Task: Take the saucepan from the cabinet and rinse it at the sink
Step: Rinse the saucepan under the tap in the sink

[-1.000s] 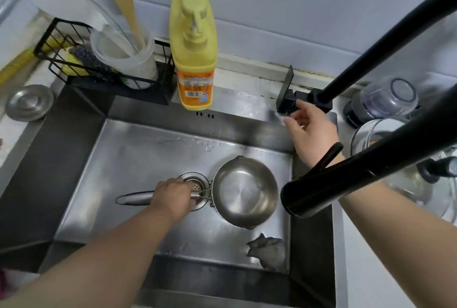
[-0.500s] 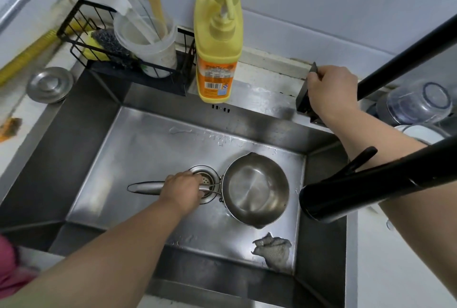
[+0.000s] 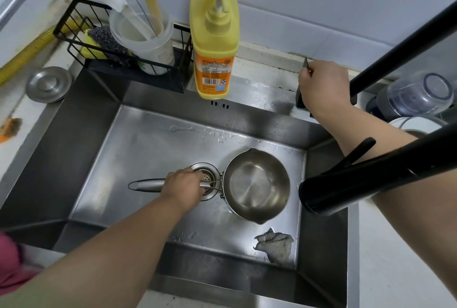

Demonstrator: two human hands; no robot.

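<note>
A small steel saucepan (image 3: 257,187) sits in the steel sink (image 3: 153,139), its bowl to the right of the drain strainer (image 3: 206,175). My left hand (image 3: 184,189) is closed around the middle of its long handle, above the drain. My right hand (image 3: 321,87) grips the black tap lever (image 3: 306,63) on the sink's back ledge. The black faucet spout (image 3: 341,187) reaches over the sink's right side, its mouth just right of the pan. No water is running.
A yellow soap pump bottle (image 3: 214,43) stands on the back ledge. A black wire rack (image 3: 118,55) holds a sponge and a utensil cup. A grey cloth (image 3: 275,246) lies in the sink's near right corner. A steel drain lid (image 3: 48,84) rests at left; containers at right.
My right hand rose from below the tap lever to grip it from above. The view shifted a little. The left hand and saucepan stayed put.
</note>
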